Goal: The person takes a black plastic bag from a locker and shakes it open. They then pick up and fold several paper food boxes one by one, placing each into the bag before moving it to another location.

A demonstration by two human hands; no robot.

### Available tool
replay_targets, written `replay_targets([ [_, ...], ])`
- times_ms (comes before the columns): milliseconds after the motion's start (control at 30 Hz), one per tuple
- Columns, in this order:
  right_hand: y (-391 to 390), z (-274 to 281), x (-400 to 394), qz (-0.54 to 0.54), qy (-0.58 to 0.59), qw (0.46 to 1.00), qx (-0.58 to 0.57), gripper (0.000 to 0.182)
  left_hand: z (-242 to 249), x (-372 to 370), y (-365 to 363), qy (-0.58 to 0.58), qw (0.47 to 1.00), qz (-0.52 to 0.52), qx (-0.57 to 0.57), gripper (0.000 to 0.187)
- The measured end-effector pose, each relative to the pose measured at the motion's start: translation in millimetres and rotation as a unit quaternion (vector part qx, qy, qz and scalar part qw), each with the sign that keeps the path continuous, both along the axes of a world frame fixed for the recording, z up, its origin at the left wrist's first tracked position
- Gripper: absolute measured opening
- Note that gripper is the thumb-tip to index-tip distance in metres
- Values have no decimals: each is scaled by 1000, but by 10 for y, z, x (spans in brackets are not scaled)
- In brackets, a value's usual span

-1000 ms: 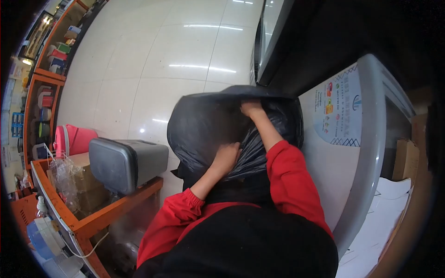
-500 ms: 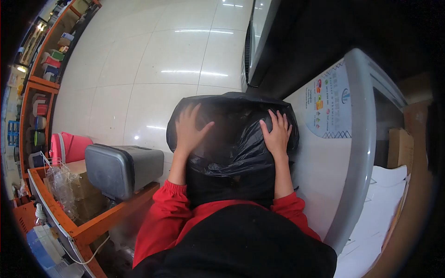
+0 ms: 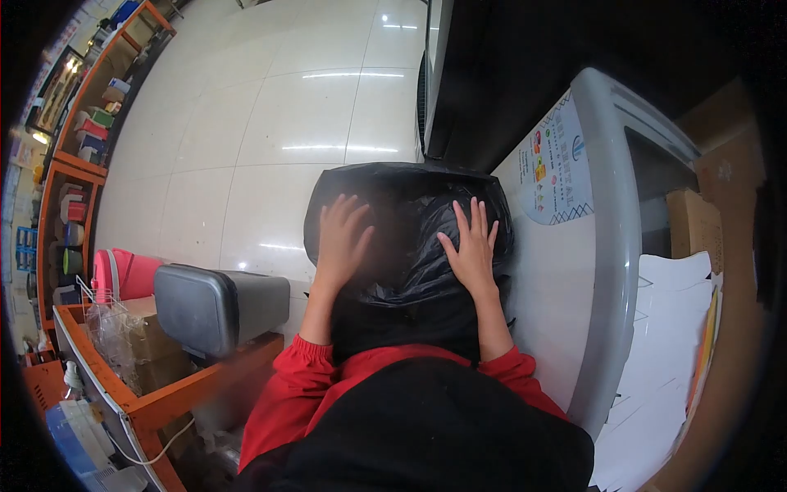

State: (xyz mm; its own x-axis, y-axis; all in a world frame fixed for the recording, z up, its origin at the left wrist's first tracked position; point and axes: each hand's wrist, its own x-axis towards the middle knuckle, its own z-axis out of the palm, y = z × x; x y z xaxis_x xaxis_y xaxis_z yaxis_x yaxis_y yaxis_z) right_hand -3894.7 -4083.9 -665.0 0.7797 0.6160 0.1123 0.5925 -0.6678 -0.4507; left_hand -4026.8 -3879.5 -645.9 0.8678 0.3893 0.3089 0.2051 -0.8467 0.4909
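Note:
A black plastic bag [image 3: 410, 279] is spread out in front of my body, and whatever lies beneath it is hidden. My left hand [image 3: 344, 238] rests over the bag's left part with fingers spread. Over the right part lies my right hand [image 3: 473, 246], its fingers also apart and stretched forward. Neither hand grips anything. The bag's far edge runs just past my fingertips, and wrinkled plastic shows between the two hands.
At my left stand a grey bin [image 3: 221, 303], an orange frame [image 3: 197, 369] and a pink cooler box [image 3: 131, 275]. A grey-edged white freezer [image 3: 611, 246] with papers [image 3: 656, 344] on it is close on the right. Pale floor tiles [image 3: 279, 115] stretch ahead.
My right hand has moved a little left and inward over the bag. My left hand has shifted slightly right and nearer to me. The camera view has moved slightly.

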Motion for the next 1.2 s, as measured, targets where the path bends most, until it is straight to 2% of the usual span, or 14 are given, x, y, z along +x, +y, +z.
replay_targets([
  [100, -8, -74, -54, 8, 2, 999, -36, 59, -24, -26, 35, 8, 1000, 5, -5, 36],
  [167, -32, -3, -80, 14, -20, 1000, -20, 59, -10, 13, 12, 3, 1000, -15, -5, 37],
  [333, -160, 1099, -24, 17, -102, 989, 107, 40, 216, 194, -227, -30, 996, -72, -44, 37],
  [433, -334, 1821, -127, -31, -83, 971, 224, 31, 324, 288, -420, -54, 986, -126, -92, 36],
  [500, -529, 2167, -281, -66, -197, 956, 208, 26, 345, 353, -553, -62, 976, -171, -120, 37],
  [567, -803, 2336, -504, -112, -252, 941, 198, 24, 400, 423, -707, -74, 960, -215, -162, 37],
  [633, -1082, 2410, -788, -201, -279, 923, 174, 21, 535, 531, -873, -94, 942, -265, -184, 38],
  [733, -1578, 2538, -1213, -304, -306, 901, 48, 19, 845, 748, -1077, -138, 907, -356, -179, 37],
  [867, -2167, 2973, -1623, -423, -363, 812, -176, 26, 1181, 921, -1264, -178, 869, -433, -160, 37],
  [900, -2368, 3042, -1620, -437, -356, 807, -176, 26, 1255, 921, -1296, -186, 861, -447, -155, 38],
  [1000, -2482, 3237, -1261, -446, -292, 839, -111, 27, 1326, 880, -1341, -196, 848, -464, -161, 39],
  [1100, -2844, 3144, -685, -346, -282, 879, -170, 29, 1258, 782, -1303, -184, 857, -449, -175, 39],
  [1200, -3071, 3075, -216, -413, -93, 889, -174, 29, 1226, 639, -1139, -181, 874, -409, -191, 39],
])
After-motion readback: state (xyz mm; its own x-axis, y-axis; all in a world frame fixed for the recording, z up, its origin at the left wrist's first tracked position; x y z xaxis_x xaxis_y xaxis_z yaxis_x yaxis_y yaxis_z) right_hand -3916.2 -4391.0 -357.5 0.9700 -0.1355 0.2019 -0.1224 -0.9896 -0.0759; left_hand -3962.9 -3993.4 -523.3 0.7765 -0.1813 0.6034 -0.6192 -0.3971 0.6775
